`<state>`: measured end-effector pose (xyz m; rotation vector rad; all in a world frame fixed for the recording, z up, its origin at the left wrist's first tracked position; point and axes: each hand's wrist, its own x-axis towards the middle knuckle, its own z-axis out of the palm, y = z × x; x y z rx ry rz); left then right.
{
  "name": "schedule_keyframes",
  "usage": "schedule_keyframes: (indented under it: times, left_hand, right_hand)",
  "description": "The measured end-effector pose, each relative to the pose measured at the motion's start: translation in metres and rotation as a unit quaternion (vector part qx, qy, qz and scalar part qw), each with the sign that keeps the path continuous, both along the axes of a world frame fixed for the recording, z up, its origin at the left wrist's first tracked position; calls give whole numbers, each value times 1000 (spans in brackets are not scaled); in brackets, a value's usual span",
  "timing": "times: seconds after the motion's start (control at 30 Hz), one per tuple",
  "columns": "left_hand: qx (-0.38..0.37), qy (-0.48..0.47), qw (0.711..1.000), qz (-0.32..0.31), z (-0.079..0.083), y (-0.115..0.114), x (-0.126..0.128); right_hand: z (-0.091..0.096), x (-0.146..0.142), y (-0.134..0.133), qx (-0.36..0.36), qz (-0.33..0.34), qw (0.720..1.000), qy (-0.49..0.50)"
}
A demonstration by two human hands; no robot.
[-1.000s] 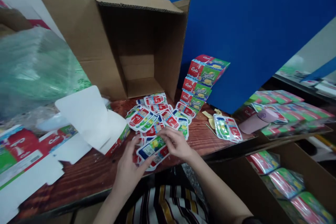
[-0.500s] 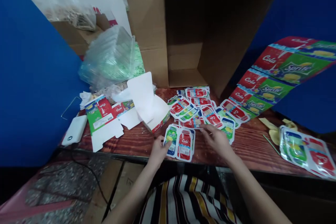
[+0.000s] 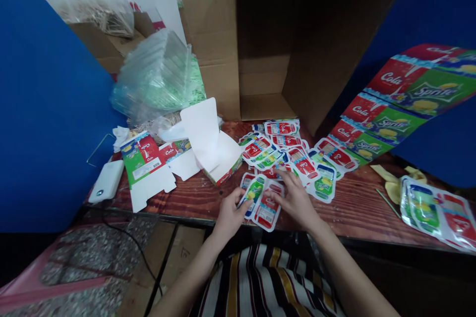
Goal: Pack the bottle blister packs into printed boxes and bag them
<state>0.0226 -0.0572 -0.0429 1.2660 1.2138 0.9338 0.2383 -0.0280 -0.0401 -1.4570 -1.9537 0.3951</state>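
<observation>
My left hand [image 3: 231,212] pinches the left edge of a two-part pack [image 3: 267,210], with a green Sprite half and a red Cola half. The pack is bent along its middle and tilted up at the left, just above the table's front part. Another pack [image 3: 246,179] lies partly hidden beneath it. My right hand [image 3: 297,200] has its fingers apart; its thumb is at the red half, while the other fingers reach over the near edge of a loose pile of like packs [image 3: 303,161]. Left of the pile stands an opened printed carton [image 3: 226,158] with white flaps up.
Flattened printed cartons [image 3: 143,158] and a white power bank [image 3: 107,181] lie left. A large cardboard box [image 3: 211,44] stands behind, beside bagged clear plastic trays [image 3: 159,69]. A printed strip [image 3: 386,109] rises right; more packs [image 3: 439,210] lie at the right edge.
The held pack has tilted and folded along its middle, its left half rising. My right hand has shifted from the pile's edge to the pack's red half.
</observation>
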Motion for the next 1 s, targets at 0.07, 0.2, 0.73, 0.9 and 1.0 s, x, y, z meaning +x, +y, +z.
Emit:
schedule_keyframes:
  times: [0.07, 0.2, 0.73, 0.9, 1.0]
  left_hand:
    - [26, -3, 999, -29, 11, -6, 1]
    - [82, 18, 996, 30, 19, -11, 1]
    - [21, 371, 926, 63, 2, 18, 10]
    - [-24, 451, 892, 27, 7, 23, 20]
    - [-66, 451, 890, -6, 8, 28, 20]
  right_hand:
    - [9, 5, -5, -21, 66, 998, 13]
    - [32, 15, -21, -47, 116, 990, 70]
    - [10, -38, -32, -21, 155, 972, -174]
    - [24, -22, 6, 10, 117, 983, -141]
    - [26, -23, 23, 1, 176, 974, -143]
